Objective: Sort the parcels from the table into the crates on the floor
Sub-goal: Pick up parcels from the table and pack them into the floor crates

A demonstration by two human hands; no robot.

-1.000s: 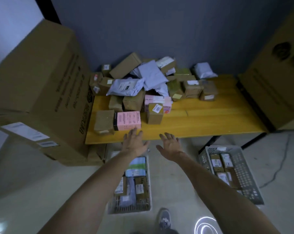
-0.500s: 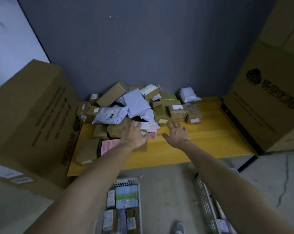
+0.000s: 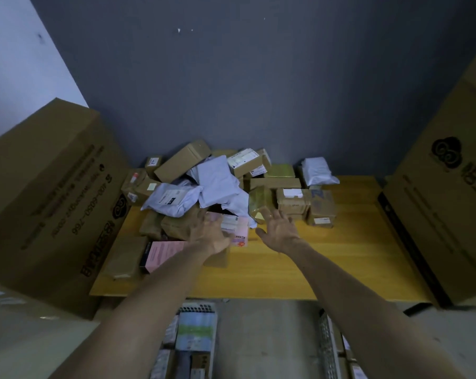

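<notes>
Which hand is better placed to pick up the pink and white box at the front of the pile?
Probably left. The left hand lies partly over the pink and white box; the right hand is spread open off to its right.

Dim, even, diffuse light; colours muted. Left grip (image 3: 210, 236) motion-blurred, fingers (image 3: 201, 222) smeared; right grip (image 3: 279, 228) sharper. Soft shadows among parcels (image 3: 217, 181) just beyond grips. Bench (image 3: 340, 255) right of right grip lit warm, dull sheen. Wide-angle bowing: left carton (image 3: 53, 201) and right carton (image 3: 450, 209), far out either side of grips, lean inward. Floor (image 3: 272, 337) below grips soft, grainy.
</notes>
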